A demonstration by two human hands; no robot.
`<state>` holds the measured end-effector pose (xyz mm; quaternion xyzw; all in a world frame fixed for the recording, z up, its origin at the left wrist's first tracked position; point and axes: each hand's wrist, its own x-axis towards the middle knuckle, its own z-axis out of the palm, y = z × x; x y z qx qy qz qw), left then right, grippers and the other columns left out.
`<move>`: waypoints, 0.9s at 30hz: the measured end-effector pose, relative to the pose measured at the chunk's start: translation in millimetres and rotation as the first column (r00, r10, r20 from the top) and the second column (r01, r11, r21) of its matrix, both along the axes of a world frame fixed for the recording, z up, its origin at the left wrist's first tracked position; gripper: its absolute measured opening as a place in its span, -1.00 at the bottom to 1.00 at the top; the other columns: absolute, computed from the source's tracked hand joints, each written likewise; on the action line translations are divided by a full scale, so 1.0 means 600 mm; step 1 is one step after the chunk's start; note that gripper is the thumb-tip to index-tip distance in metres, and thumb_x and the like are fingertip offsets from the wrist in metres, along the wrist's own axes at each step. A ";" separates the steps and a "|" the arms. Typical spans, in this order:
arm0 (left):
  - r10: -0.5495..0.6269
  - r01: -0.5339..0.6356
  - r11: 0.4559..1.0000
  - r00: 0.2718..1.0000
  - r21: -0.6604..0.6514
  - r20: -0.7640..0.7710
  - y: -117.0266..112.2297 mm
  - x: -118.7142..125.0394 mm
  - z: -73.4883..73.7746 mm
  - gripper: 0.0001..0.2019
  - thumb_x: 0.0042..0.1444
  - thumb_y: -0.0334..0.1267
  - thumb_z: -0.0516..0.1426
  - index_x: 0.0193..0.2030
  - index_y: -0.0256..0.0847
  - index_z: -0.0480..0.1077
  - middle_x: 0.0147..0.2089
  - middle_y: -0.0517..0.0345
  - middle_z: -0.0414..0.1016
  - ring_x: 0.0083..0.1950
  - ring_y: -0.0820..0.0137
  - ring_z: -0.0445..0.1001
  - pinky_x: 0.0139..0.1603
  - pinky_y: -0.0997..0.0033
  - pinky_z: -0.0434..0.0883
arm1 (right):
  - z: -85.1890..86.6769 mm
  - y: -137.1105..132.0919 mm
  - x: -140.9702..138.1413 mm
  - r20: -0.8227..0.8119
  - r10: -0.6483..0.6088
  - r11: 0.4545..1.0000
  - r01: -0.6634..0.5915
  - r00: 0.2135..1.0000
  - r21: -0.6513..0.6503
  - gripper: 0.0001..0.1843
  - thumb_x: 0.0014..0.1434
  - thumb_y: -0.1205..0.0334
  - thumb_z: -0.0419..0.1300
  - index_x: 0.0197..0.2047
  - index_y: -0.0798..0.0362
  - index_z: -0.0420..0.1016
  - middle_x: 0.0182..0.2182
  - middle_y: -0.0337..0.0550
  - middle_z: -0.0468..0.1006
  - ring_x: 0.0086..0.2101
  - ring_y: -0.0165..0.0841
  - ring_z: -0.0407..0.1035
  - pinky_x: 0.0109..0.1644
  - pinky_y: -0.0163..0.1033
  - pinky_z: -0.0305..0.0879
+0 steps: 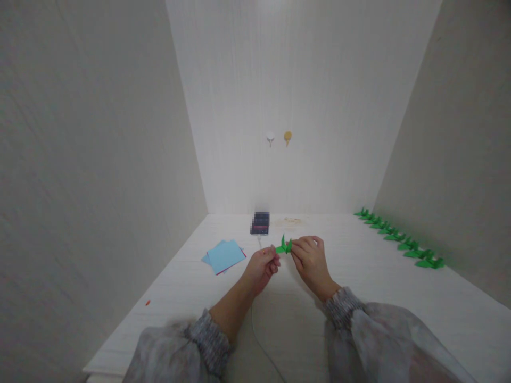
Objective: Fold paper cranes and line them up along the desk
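Note:
A small green folded-paper crane is held up between my two hands over the white table. My left hand pinches its left end between thumb and fingers. On the other side, my right hand has its fingertips closed on the crane's right end, near an upright pointed part. The fingers hide both ends of the paper. Several similar green paper cranes stand in a slanting row along the right wall.
Light blue paper sheets lie left of my hands, with a red edge showing beneath. A phone leans near the back wall, its cable running toward me. Two hooks, one white and one yellow, are on the wall. A small red piece lies front left.

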<state>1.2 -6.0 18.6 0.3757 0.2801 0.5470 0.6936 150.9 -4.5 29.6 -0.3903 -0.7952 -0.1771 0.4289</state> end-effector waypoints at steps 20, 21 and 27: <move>-0.004 0.013 0.996 0.994 0.084 -0.108 -0.003 -0.010 0.003 -0.76 -0.22 -0.22 0.22 -0.57 -0.32 0.26 -0.61 0.26 0.26 -0.64 0.67 0.14 -0.58 0.61 0.07 | 0.003 0.004 0.009 -0.011 -0.038 0.999 0.039 0.999 0.032 -0.82 0.07 0.38 0.06 -0.28 0.04 0.45 -0.33 -0.18 0.50 -0.28 -0.34 0.24 -0.07 -0.12 -0.06; 0.013 0.000 0.994 0.993 0.113 -0.119 -0.003 -0.009 0.001 -0.76 -0.22 -0.23 0.22 -0.57 -0.32 0.25 -0.60 0.26 0.27 -0.63 0.67 0.13 -0.58 0.61 0.07 | 0.003 0.004 0.009 -0.013 -0.037 0.999 0.037 0.999 0.033 -0.83 0.07 0.38 0.06 -0.29 0.05 0.45 -0.34 -0.18 0.50 -0.28 -0.34 0.24 -0.07 -0.12 -0.06; 0.125 -0.077 0.971 0.970 0.225 -0.210 -0.002 -0.007 0.002 -0.76 -0.19 -0.17 0.19 -0.53 -0.32 0.31 -0.57 0.22 0.31 -0.62 0.63 0.16 -0.56 0.57 0.10 | 0.003 0.006 0.009 -0.037 -0.028 0.999 0.029 0.999 0.023 -0.84 0.08 0.36 0.05 -0.30 0.05 0.45 -0.34 -0.17 0.50 -0.29 -0.33 0.24 -0.07 -0.12 -0.07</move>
